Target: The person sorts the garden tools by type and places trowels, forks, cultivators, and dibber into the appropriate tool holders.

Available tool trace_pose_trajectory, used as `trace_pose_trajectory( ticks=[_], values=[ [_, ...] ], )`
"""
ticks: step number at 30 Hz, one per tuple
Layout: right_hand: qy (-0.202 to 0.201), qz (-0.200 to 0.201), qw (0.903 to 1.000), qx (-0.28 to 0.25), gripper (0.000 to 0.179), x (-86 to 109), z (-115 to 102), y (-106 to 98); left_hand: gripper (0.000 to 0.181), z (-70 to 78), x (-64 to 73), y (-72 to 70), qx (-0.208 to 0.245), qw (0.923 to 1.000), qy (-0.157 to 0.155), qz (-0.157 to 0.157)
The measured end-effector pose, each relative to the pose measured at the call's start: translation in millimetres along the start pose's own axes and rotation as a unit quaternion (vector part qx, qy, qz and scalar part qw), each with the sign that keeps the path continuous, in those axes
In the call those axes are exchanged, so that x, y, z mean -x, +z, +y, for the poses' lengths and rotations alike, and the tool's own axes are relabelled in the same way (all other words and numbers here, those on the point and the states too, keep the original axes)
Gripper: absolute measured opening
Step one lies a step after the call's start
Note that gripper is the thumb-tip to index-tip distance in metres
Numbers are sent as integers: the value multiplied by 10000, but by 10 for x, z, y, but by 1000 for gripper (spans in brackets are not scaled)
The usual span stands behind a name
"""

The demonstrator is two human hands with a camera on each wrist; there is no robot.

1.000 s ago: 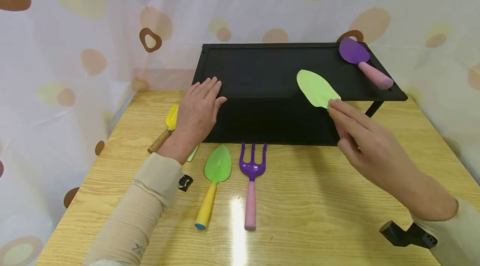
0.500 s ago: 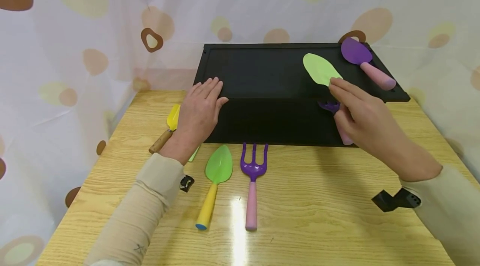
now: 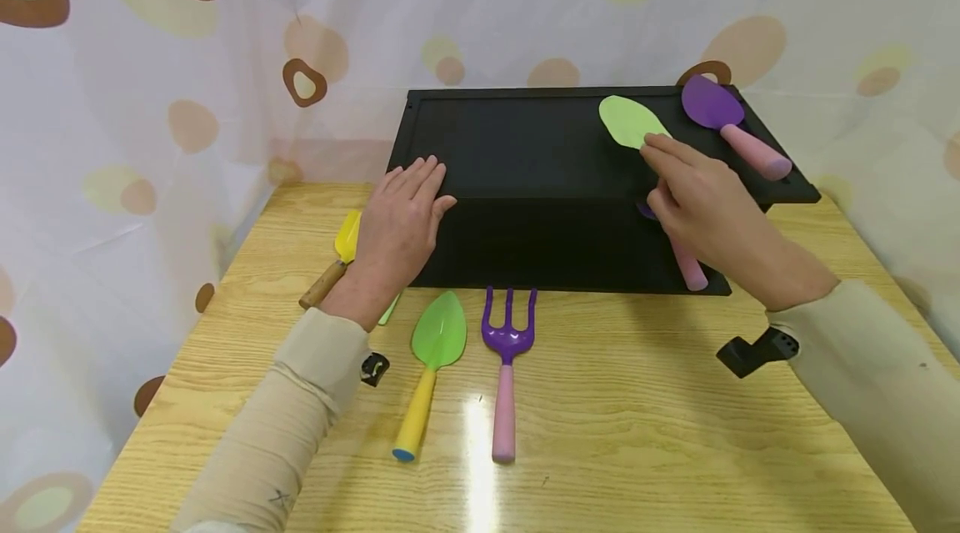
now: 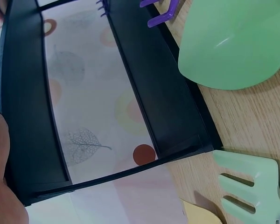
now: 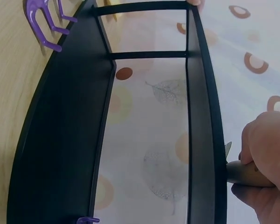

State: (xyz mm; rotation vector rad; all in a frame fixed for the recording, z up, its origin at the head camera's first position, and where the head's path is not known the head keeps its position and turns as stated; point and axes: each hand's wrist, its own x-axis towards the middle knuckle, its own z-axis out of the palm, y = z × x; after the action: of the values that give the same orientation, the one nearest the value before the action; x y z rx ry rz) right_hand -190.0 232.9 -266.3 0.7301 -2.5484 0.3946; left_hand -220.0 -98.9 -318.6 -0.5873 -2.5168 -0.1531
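Observation:
My right hand (image 3: 705, 199) holds a light green hand trowel (image 3: 630, 120) over the right part of a black two-tier shelf's top (image 3: 510, 145). Its blade points back and left. In the right wrist view, the trowel's handle (image 5: 248, 174) shows between fingers and thumb, close to the top board's front edge. My left hand (image 3: 396, 224) rests on the left front corner of the top board, fingers stretched out. At the right of that board lies a purple trowel (image 3: 711, 103) with a pink handle. Below my right hand, a pink handle (image 3: 688, 266) sticks out on the lower tier.
Before the shelf lie a green trowel (image 3: 438, 331) with a yellow handle and a purple hand fork (image 3: 508, 339). A yellow trowel (image 3: 347, 237) is at the left, partly behind my arm. Near it lies a light green fork (image 4: 261, 182). A patterned curtain (image 3: 510, 7) hangs behind.
My right hand has moved up and back with the light green trowel, from before the shelf to over its top, uncovering the pink handle below. My left hand has stayed put.

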Motion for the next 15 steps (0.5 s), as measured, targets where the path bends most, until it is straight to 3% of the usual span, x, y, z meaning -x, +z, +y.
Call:
trace_pose_trajectory(
  ticks=[7, 15],
  values=[
    [460, -463, 9978, 129, 39, -127, 57, 17, 49, 22, -11, 8, 115, 9999, 43, 58],
    [696, -619, 9954, 222, 38, -247, 123, 76, 49, 30, -24, 13, 100, 9999, 45, 88]
  ],
)
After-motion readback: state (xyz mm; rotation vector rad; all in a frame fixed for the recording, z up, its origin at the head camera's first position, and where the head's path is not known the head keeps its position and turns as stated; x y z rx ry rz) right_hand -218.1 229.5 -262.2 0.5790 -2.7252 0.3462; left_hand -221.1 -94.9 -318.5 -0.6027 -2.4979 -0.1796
